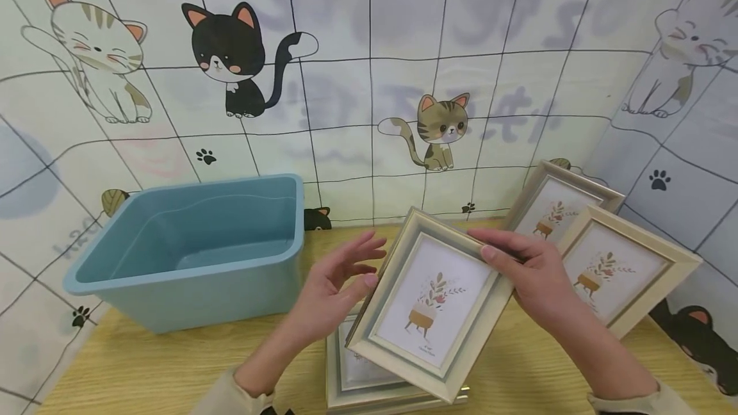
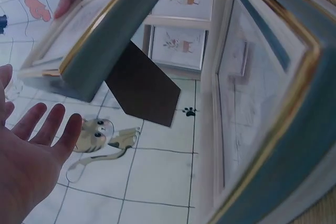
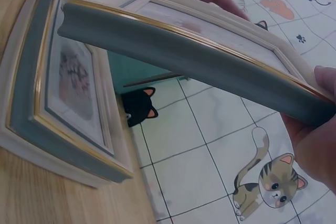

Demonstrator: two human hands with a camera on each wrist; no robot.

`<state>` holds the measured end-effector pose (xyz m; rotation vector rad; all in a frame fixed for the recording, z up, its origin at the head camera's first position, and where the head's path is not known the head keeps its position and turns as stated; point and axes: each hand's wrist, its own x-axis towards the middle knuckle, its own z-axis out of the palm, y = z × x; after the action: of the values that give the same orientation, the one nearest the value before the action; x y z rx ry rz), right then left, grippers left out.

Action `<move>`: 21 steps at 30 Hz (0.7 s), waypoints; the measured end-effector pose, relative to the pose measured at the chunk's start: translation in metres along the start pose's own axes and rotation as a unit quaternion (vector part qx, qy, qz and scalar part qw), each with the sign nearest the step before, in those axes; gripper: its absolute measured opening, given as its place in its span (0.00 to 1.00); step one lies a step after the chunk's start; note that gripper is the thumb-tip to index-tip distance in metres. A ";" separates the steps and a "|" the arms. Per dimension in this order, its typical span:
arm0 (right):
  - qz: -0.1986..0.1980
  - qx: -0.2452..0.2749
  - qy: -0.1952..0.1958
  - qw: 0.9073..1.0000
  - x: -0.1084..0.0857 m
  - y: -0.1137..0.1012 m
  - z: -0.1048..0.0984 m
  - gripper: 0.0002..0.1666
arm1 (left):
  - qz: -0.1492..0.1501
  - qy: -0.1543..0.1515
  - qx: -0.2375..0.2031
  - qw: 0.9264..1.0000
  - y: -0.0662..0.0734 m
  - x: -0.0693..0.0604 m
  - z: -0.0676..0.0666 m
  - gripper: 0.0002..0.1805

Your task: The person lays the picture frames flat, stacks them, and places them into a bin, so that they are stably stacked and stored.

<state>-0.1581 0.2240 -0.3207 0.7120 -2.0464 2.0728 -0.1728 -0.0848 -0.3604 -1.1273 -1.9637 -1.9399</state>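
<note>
My right hand [image 1: 542, 274] grips a cream and grey-blue picture frame [image 1: 398, 332] by its upper right edge, thumb on the front and fingers behind. Tilted, this frame shows a print of a potted plant. At its left edge is my left hand [image 1: 331, 290], fingers spread and loosely bent; the left wrist view shows them apart from the frame. A dark support flap [image 2: 142, 87] sticks out from the frame's back. Beneath it, a stack of similar frames [image 1: 334, 370] lies on the table, partly hidden.
A blue plastic bin [image 1: 230, 300] stands at the left on the wooden table [image 1: 138, 370]. Two more frames lean upright at the right, a rear frame [image 1: 550, 194] and a front frame [image 1: 640, 268]. Behind everything hangs a cat-patterned cloth [image 1: 346, 101].
</note>
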 end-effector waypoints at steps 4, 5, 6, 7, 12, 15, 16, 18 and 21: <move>-0.004 0.012 -0.011 1.000 0.001 0.006 0.009 0.22 | 0.010 -0.016 -0.006 1.000 0.008 0.004 0.004 0.34; -0.004 0.014 -0.010 1.000 0.001 0.007 0.011 0.23 | 0.010 -0.017 -0.004 1.000 0.008 0.005 0.005 0.34; -0.003 0.019 -0.010 1.000 0.001 0.008 0.012 0.23 | 0.011 -0.018 -0.003 1.000 0.009 0.005 0.006 0.34; -0.002 0.023 -0.009 1.000 0.001 0.008 0.014 0.24 | 0.010 -0.018 -0.002 1.000 0.010 0.006 0.006 0.34; -0.003 0.059 -0.017 0.998 0.000 0.011 0.021 0.25 | -0.014 -0.020 -0.011 1.000 0.011 0.005 0.008 0.34; -0.009 0.084 -0.026 0.996 0.000 0.012 0.025 0.25 | -0.031 -0.029 -0.042 0.998 0.010 0.003 0.008 0.35; -0.011 0.091 -0.029 0.995 0.000 0.012 0.026 0.26 | -0.038 -0.033 -0.054 0.997 0.010 0.003 0.008 0.35; -0.013 0.099 -0.031 0.994 0.000 0.012 0.027 0.26 | -0.050 -0.039 -0.076 0.995 0.009 0.002 0.007 0.36; -0.011 0.097 -0.028 0.995 0.001 0.012 0.029 0.26 | -0.063 -0.048 -0.090 0.993 0.008 0.001 0.005 0.36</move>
<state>-0.1575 0.1944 -0.3324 0.8258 -1.8713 2.2867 -0.1667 -0.0806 -0.3547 -1.1870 -1.9840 -2.2055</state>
